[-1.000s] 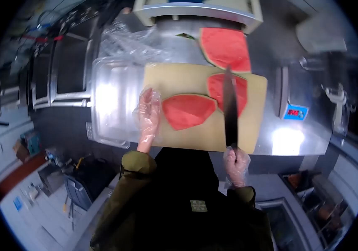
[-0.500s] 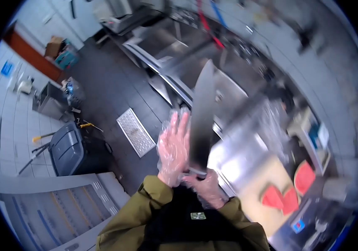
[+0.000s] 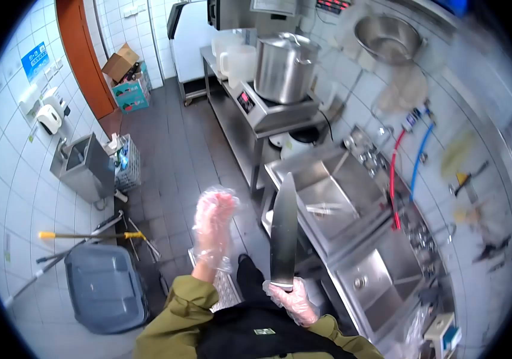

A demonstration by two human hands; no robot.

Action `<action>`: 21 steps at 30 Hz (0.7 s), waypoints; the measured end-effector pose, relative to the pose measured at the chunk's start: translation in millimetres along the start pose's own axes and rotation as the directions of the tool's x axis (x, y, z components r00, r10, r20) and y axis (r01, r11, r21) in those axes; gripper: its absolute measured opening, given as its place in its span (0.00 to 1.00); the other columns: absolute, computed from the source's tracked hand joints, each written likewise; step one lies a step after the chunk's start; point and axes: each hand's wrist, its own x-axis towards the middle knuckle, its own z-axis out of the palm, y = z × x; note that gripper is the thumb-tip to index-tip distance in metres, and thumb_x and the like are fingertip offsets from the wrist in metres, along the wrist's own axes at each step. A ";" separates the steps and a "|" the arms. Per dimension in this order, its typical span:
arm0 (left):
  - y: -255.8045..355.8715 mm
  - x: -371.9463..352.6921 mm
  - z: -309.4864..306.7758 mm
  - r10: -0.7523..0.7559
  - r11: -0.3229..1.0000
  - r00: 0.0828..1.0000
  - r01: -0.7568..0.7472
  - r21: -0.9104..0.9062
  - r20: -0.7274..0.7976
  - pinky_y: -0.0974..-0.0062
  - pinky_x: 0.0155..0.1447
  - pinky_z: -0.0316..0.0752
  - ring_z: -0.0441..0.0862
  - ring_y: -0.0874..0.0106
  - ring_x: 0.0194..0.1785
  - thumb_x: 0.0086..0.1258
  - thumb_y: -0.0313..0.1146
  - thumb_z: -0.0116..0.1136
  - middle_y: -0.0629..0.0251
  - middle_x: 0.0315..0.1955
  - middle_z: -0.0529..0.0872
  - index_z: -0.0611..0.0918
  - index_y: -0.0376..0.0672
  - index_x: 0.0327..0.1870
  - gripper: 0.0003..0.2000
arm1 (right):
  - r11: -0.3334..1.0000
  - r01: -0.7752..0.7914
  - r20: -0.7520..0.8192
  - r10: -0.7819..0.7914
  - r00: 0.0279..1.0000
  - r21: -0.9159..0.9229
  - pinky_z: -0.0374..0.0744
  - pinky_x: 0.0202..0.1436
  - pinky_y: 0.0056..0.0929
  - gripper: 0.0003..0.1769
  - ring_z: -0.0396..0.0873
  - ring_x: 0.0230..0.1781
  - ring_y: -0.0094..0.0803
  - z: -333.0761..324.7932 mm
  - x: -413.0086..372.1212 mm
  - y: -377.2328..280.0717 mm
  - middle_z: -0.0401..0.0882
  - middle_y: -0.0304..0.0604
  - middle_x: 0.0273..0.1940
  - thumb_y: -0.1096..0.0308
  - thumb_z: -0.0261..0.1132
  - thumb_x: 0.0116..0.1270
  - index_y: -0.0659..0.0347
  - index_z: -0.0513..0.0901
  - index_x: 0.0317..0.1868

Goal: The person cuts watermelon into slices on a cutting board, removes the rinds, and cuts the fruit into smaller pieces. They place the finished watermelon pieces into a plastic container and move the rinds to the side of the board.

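My right hand (image 3: 295,301), in a clear plastic glove, is closed around the handle of a large kitchen knife (image 3: 284,236). The broad blade points up and away from me, upright in front of the sink edge. To the left, apart from the knife, my left hand (image 3: 215,218) is raised in a loose clear glove. Its fingers look curled in, and nothing shows in them. Most of the knife's handle is hidden by my right hand.
Double steel sinks (image 3: 360,284) run along my right. Ahead, a steel pot (image 3: 286,69) stands on an induction cooker (image 3: 274,113). At left are a grey lidded bin (image 3: 105,287), a yellow-handled pole (image 3: 82,235) and a small hand basin (image 3: 85,167). Cardboard boxes (image 3: 131,90) sit by the door.
The view has turned right to left and lifted, so the watermelon pieces and cutting board have left it. My left hand has moved away from the knife, its fingers curling from outstretched.
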 end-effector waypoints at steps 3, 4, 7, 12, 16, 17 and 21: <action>31.6 133.5 9.6 0.081 0.973 0.996 -0.074 0.218 -0.024 0.71 0.56 0.78 0.82 0.71 0.46 0.74 0.35 0.55 0.61 0.43 0.84 0.77 0.38 0.52 0.12 | 0.999 0.042 -0.064 -0.040 0.997 0.028 0.68 0.22 0.17 0.07 0.70 0.19 0.16 0.8 126.8 -38.8 0.79 0.34 0.25 0.69 0.67 0.67 0.66 0.84 0.39; 44.6 176.6 7.1 0.093 0.944 0.995 -0.097 0.316 0.026 0.71 0.55 0.77 0.82 0.72 0.46 0.73 0.36 0.56 0.62 0.43 0.85 0.77 0.39 0.52 0.13 | 0.998 0.053 -0.083 -0.050 0.995 0.041 0.69 0.23 0.17 0.07 0.72 0.20 0.16 2.3 162.2 -57.1 0.81 0.34 0.26 0.70 0.67 0.67 0.66 0.85 0.40; 67.7 302.5 26.5 0.122 0.833 0.987 -0.161 0.529 0.108 0.72 0.53 0.76 0.82 0.74 0.43 0.72 0.40 0.58 0.65 0.40 0.85 0.79 0.40 0.51 0.15 | 0.992 0.110 -0.201 -0.096 0.975 0.059 0.70 0.24 0.16 0.07 0.75 0.22 0.16 18.2 256.7 -131.1 0.82 0.34 0.27 0.72 0.67 0.66 0.67 0.85 0.41; 59.4 547.4 66.3 0.066 0.777 0.870 -0.352 0.522 0.488 0.77 0.58 0.74 0.79 0.75 0.53 0.77 0.39 0.53 0.62 0.51 0.83 0.77 0.34 0.60 0.19 | 0.962 0.269 -0.500 -0.217 0.838 0.033 0.68 0.19 0.17 0.08 0.73 0.18 0.20 38.0 396.0 -204.7 0.81 0.40 0.27 0.74 0.67 0.65 0.71 0.83 0.41; 18.3 711.3 149.9 0.013 0.564 0.561 -0.688 0.457 0.828 0.73 0.63 0.72 0.80 0.67 0.58 0.74 0.40 0.54 0.56 0.52 0.84 0.74 0.40 0.65 0.22 | 0.918 0.396 -0.786 -0.236 0.572 0.013 0.69 0.19 0.19 0.09 0.73 0.18 0.23 54.0 470.4 -220.3 0.80 0.44 0.26 0.76 0.66 0.65 0.73 0.80 0.43; 10.9 736.8 178.9 -0.084 0.488 0.548 -0.706 0.514 0.832 0.71 0.61 0.73 0.81 0.61 0.56 0.73 0.42 0.52 0.50 0.49 0.84 0.71 0.42 0.68 0.24 | 0.908 0.417 -0.844 -0.252 0.473 -0.038 0.69 0.19 0.20 0.10 0.73 0.18 0.23 61.1 479.9 -219.4 0.79 0.45 0.26 0.77 0.65 0.65 0.73 0.79 0.45; -82.9 861.7 286.5 -0.344 0.126 0.305 -0.922 0.365 0.888 0.61 0.54 0.76 0.83 0.55 0.44 0.72 0.40 0.45 0.47 0.39 0.84 0.57 0.53 0.76 0.31 | 0.843 0.538 -0.993 -0.053 0.105 0.012 0.67 0.15 0.22 0.14 0.69 0.15 0.23 72.0 508.1 -182.0 0.72 0.38 0.22 0.76 0.64 0.67 0.60 0.66 0.46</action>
